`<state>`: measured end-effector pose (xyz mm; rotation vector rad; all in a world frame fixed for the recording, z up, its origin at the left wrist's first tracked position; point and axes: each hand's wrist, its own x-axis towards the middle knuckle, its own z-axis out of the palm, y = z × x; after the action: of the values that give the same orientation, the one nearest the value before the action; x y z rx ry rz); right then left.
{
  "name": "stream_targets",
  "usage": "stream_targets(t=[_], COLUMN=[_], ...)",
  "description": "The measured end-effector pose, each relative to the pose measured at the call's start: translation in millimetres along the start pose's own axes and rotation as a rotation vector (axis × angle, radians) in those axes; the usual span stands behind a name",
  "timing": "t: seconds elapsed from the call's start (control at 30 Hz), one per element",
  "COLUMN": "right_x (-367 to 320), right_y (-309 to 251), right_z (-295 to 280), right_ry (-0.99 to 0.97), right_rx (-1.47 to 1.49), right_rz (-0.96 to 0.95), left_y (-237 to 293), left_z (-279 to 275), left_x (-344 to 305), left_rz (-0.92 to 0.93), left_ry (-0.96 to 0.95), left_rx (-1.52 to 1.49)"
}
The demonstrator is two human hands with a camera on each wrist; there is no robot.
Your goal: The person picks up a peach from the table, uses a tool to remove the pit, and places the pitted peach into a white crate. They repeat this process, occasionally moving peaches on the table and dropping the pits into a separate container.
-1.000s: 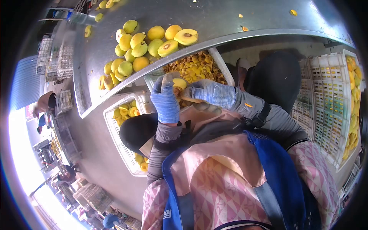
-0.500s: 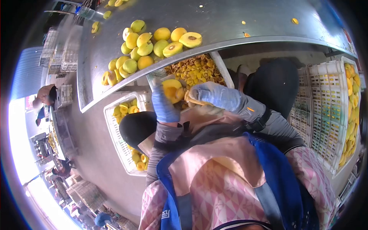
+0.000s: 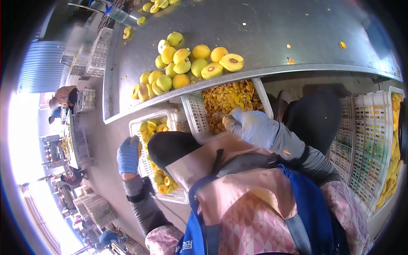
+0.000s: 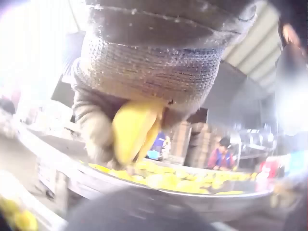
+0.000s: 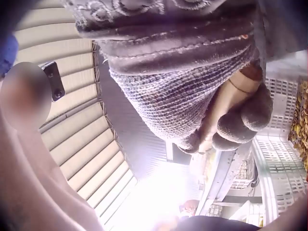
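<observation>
Metal table point(image 3: 276, 38), yellow fruit point(image 3: 201, 52) on top, left hand point(image 3: 128, 156) grasping fruit piece point(image 4: 134, 131), right hand point(image 3: 256, 127) clenched round wooden handle point(image 5: 225, 103)

No complete word or number can be read with certainty. Head view: white lettering, resembling one or two block-like characters, stands on the lower left part of your blue apron point(image 3: 194, 221); it is too small and blurred to read. A short orange mark lies on your grey right sleeve point(image 3: 291, 144), with no legible letter in it. Right wrist view: raised, stitched letters with rounded forms run across your right cuff point(image 5: 178, 36), cut off by the upper edge, so that the word cannot be made out.
</observation>
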<state>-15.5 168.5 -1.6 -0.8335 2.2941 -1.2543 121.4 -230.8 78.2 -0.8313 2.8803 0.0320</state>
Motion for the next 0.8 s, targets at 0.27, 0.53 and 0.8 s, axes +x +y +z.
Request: stream_targets(t=[0.27, 0.53, 0.8], right_x=[8.4, 10.2, 26.5], right_y=[-1.8, -4.9, -20.1], right_z=[-3.6, -12.0, -18.1], right_ry=[-0.009, 0.11, 0.215], right_rx=[-0.079, 0.077, 0.767], right_rz=[0.012, -0.016, 0.088], left_y=[170.8, 211.9, 224.2], left_z=[-1.5, 32.8, 32.4], left_x=[96.5, 127.0, 36.2], left_rz=[0.315, 0.443, 0.876], left_ry=[0.185, 0.187, 0.458], left_rx=[-0.339, -0.078, -0.702])
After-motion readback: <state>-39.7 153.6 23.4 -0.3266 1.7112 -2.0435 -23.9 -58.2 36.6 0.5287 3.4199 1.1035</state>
